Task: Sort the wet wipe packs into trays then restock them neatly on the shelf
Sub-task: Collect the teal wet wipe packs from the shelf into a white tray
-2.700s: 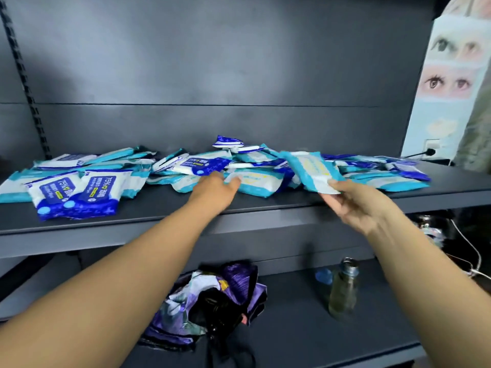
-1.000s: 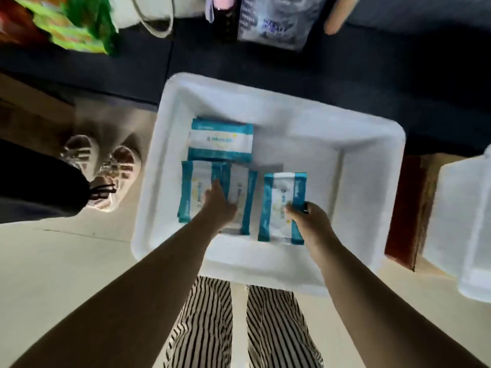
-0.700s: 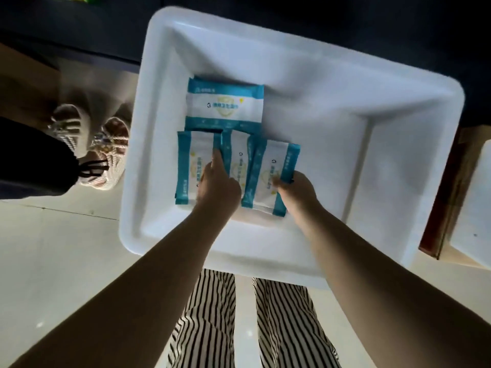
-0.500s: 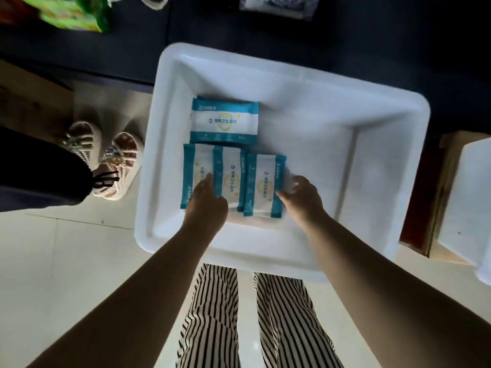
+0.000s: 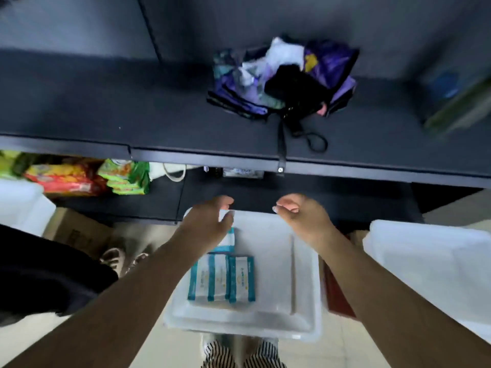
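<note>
A white tray sits on the floor in front of me. Inside it lie teal-and-white wet wipe packs side by side, with another pack behind them, partly hidden by my left wrist. My left hand hovers above the tray's far rim with loosely curled fingers and holds nothing. My right hand is raised beside it, also loosely curled and empty. Both hands are clear of the packs.
A dark shelf spans the view above the tray, carrying a purple folded bag with a black strap. Colourful snack packs lie on a lower shelf. A second white tray stands right. Another person's dark clothing and sandals are at left.
Both hands have let go of the packs in the tray and lifted up and away. The view has tilted up from the tray toward the shelves.
</note>
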The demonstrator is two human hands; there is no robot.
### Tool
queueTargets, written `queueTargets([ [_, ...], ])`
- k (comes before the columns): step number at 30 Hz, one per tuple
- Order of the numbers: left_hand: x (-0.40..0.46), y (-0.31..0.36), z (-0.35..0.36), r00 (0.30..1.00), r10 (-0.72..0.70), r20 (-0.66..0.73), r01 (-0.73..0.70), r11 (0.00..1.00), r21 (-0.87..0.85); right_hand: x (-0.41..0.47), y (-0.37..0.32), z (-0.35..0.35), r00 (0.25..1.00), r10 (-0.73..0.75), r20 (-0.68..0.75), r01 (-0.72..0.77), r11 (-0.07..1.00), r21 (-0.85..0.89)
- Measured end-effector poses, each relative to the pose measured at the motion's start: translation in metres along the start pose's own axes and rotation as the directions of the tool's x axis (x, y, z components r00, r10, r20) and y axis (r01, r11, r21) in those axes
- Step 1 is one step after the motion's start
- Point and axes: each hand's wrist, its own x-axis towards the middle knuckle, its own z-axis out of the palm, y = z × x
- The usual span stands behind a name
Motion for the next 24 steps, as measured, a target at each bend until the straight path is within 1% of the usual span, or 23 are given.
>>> queueTargets([
  [1,-0.002,0.015,-0.018,0.999,0.044,-0.031,-0.045,0.999,-0.005,-0.005,-0.018,-0.016,0.999,-0.037,-0.008,0.037,0.999,0.001],
  [3,-0.007,0.052,-0.058,0.977,0.152,-0.149,-0.156,0.987,-0.021,-0.02,-0.057,-0.056,0.99,-0.132,-0.054,0.131,0.991,-0.033],
  [6,-0.018,0.107,-0.116,0.91,0.326,-0.255,-0.327,0.944,0.037,-0.044,-0.111,-0.115,0.948,-0.271,-0.166,0.26,0.962,-0.087],
  [8,-0.027,0.143,-0.153,0.83,0.443,-0.341,-0.443,0.893,0.081,-0.064,-0.145,-0.15,0.895,-0.369,-0.25,0.349,0.929,-0.124],
  [11,-0.042,0.194,-0.204,0.705,0.538,-0.462,-0.555,0.824,0.114,-0.094,-0.186,-0.195,0.813,-0.483,-0.327,0.447,0.876,-0.183],
  [14,-0.056,0.239,-0.244,0.608,0.611,-0.507,-0.632,0.759,0.157,-0.124,-0.217,-0.233,0.725,-0.548,-0.417,0.5,0.835,-0.23],
  [16,-0.059,0.26,-0.26,0.554,0.657,-0.512,-0.674,0.715,0.188,-0.138,-0.231,-0.252,0.686,-0.568,-0.454,0.495,0.822,-0.282],
  [17,-0.059,0.269,-0.265,0.538,0.671,-0.51,-0.685,0.701,0.2,-0.142,-0.235,-0.261,0.674,-0.57,-0.471,0.483,0.822,-0.303],
  [19,-0.055,0.282,-0.272,0.529,0.691,-0.493,-0.694,0.686,0.217,-0.149,-0.241,-0.273,0.662,-0.558,-0.501,0.458,0.83,-0.319],
  [24,-0.03,0.299,-0.273,0.559,0.723,-0.407,-0.707,0.672,0.223,-0.147,-0.24,-0.296,0.677,-0.489,-0.55,0.362,0.872,-0.33],
])
